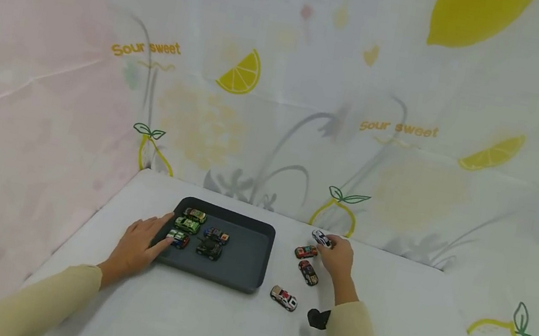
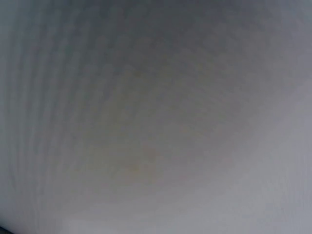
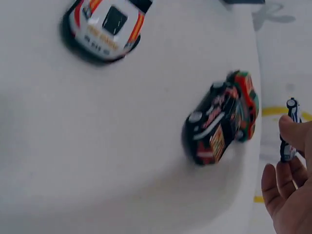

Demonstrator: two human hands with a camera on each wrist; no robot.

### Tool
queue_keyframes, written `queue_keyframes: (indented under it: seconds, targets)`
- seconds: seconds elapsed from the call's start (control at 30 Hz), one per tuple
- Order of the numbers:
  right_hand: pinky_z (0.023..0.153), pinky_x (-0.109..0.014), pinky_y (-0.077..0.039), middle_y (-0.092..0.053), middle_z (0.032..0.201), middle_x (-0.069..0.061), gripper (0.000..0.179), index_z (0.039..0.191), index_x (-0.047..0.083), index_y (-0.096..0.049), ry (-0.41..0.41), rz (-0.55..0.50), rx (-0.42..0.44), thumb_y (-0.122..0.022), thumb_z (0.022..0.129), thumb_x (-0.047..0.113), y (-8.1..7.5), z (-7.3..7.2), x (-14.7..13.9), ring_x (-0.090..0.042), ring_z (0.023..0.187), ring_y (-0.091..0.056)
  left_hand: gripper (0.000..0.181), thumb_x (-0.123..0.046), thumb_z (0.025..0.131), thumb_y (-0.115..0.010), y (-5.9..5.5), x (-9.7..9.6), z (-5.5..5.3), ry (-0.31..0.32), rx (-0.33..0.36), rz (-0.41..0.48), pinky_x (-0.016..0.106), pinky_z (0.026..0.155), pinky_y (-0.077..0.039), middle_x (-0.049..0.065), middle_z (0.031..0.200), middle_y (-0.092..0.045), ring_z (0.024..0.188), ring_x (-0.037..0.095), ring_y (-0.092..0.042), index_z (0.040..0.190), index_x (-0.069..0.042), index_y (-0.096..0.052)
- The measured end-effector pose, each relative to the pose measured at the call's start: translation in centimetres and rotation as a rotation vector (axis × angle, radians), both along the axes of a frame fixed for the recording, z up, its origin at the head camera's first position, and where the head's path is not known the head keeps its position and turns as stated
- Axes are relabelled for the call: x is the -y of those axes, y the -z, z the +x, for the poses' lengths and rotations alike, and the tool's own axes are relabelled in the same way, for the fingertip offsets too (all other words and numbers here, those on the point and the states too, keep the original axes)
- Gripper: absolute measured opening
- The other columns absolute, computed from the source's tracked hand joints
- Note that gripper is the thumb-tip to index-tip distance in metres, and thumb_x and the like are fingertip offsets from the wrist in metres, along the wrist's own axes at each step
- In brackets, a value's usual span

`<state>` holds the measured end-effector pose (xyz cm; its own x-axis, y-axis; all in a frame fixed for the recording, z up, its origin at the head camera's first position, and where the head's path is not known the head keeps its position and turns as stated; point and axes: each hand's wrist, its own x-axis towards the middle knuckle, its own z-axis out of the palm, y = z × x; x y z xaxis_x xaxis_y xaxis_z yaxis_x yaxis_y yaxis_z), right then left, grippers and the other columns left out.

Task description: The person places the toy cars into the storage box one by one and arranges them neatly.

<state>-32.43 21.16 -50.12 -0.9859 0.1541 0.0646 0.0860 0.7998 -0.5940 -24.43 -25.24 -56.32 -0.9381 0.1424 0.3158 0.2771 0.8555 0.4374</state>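
Note:
My right hand (image 1: pixel 339 257) pinches a small white toy car with dark markings (image 1: pixel 321 238) above the table, and the right wrist view shows this toy car (image 3: pixel 291 129) between thumb and fingers. Just below it lie a red toy car (image 1: pixel 306 251) and a dark toy car with red and orange (image 1: pixel 308 272). Nearer to me is a white-and-red toy car (image 1: pixel 283 298). My left hand (image 1: pixel 139 241) rests at the left edge of a dark grey tray (image 1: pixel 240 258), its fingers fairly straight and its thumb by a green-and-white toy car (image 1: pixel 178 239).
In the tray's left part stand several more toy cars, among them a green one (image 1: pixel 187 225) and a black one (image 1: pixel 209 249). A black heart-shaped piece (image 1: pixel 318 319) shows by the right sleeve. Lemon-printed cloth (image 1: pixel 275 133) rises behind the white table (image 1: pixel 200 323). The left wrist view is only a blur.

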Motion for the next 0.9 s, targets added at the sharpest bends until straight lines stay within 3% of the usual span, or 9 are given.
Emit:
queue_keyframes:
  seconds: [0.27,0.5,0.63,0.9]
  targets:
    - [0.083,-0.048,-0.049,-0.066,0.104,-0.022,0.038,0.119,-0.002,-0.069,-0.133,-0.036,-0.128,-0.074,0.086,0.015,-1.9,-1.4,6.2,-0.033,0.092,-0.061,0.062,-0.040,0.100,-0.051,-0.5,0.0,-0.6,0.003,-0.014,-0.005,0.067,0.108,-0.024,0.025,0.144,-0.050,0.134,0.047,-0.043,0.154,-0.013,-0.033]
    - [0.077,-0.040,-0.048,-0.068,0.098,-0.015,0.034,0.115,0.002,-0.072,-0.217,-0.007,-0.128,-0.077,0.084,0.014,-2.0,-2.5,8.8,-0.026,0.087,-0.058,0.062,-0.041,0.100,-0.051,-0.7,-0.4,-0.8,-0.003,-0.019,-0.004,0.067,0.108,-0.024,0.024,0.145,-0.050,0.134,0.046,-0.044,0.153,-0.013,-0.035]
    - [0.078,-0.040,-0.048,-0.067,0.098,-0.015,0.036,0.117,0.003,-0.071,-0.248,-0.020,-0.123,-0.077,0.084,0.016,-2.0,-2.5,9.8,-0.025,0.088,-0.058,0.062,-0.042,0.101,-0.049,-0.8,-0.2,-0.9,-0.007,-0.030,-0.009,0.067,0.108,-0.024,0.024,0.145,-0.050,0.134,0.046,-0.043,0.154,-0.014,-0.034]
    - [0.072,-0.038,-0.050,-0.064,0.096,-0.014,0.033,0.112,0.002,-0.073,-0.311,-0.034,-0.143,-0.079,0.082,0.014,-0.9,-1.1,11.2,-0.025,0.085,-0.060,0.062,-0.040,0.100,-0.052,0.1,0.0,0.3,-0.006,-0.040,-0.004,0.068,0.106,-0.025,0.024,0.143,-0.052,0.132,0.047,-0.045,0.153,-0.013,-0.036]
